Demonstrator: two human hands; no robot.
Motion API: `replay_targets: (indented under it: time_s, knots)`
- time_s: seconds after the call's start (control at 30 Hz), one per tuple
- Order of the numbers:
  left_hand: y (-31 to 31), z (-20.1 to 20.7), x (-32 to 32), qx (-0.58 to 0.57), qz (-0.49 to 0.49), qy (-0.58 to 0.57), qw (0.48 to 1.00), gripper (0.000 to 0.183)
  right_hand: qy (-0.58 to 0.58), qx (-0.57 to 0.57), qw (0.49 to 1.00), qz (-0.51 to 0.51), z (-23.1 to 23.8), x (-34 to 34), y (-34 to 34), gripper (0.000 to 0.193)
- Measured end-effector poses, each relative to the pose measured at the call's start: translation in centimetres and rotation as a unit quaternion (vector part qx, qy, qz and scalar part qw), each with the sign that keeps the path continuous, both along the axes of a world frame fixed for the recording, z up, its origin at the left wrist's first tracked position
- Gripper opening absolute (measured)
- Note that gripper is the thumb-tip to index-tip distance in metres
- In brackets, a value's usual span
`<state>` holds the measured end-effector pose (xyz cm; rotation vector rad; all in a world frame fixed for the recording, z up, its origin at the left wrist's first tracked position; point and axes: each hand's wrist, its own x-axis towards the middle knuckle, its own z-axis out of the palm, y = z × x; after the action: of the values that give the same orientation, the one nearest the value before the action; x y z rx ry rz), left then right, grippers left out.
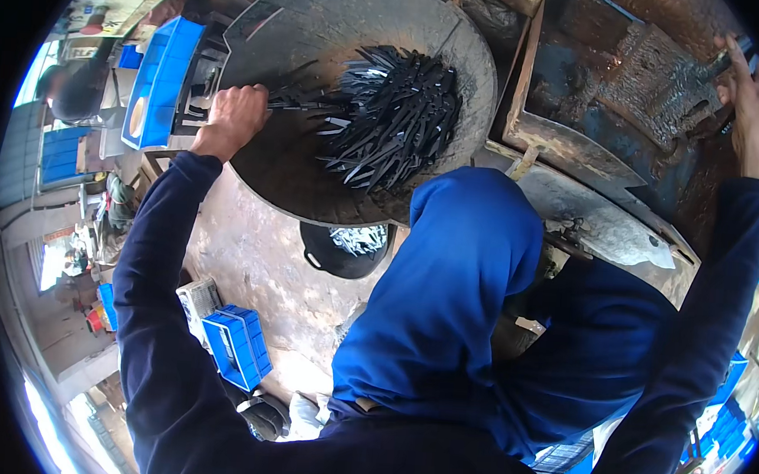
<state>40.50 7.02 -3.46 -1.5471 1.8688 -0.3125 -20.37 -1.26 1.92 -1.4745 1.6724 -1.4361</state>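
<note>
While pale pieces (pixel 358 238) sit in the bucket (pixel 317 242) below, a big heap of dark strips (pixel 400 117) remains in the pan (pixel 292 175); the left hand (pixel 234 117) is closed, seemingly on a few; the right hand (pixel 750 101) half-curls, on what I can't tell.

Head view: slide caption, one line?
Left grip at the edge of a round basin piled with dark strips; right grip by a grimy, rust-brown tray.

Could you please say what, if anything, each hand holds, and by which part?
Left hand: apparently dark strips, by their ends. Right hand: I cannot tell.
</note>
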Motion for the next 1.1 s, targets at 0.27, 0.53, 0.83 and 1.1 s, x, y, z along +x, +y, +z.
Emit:
replay_targets:
  time_s: [0.27, 0.53, 0.83, 1.1]
  knots:
    - [3.3, -0.7, -4.9, -0.103, 0.042, 0.195, 0.975, 0.029, -0.046, -0.006, 0.999, 0.017, 0.5, 1.0, 0.6, 0.04]
    - [5.0, -8.1, -13.7, -0.051, 0.099, 0.304, 0.946, 0.03, -0.052, 0.006, 0.999, 0.013, 0.8, 1.2, 0.9, 0.042]
    - [6.6, -9.6, -14.2, -0.007, 0.069, 0.402, 0.913, 0.039, -0.053, 0.007, 0.998, 0.022, 0.9, 1.1, 0.9, 0.041]
    - [7.2, -7.2, -13.3, -0.045, -0.037, 0.425, 0.903, 0.039, -0.046, 0.011, 0.999, 0.01, 0.9, 1.5, 0.9, 0.04]
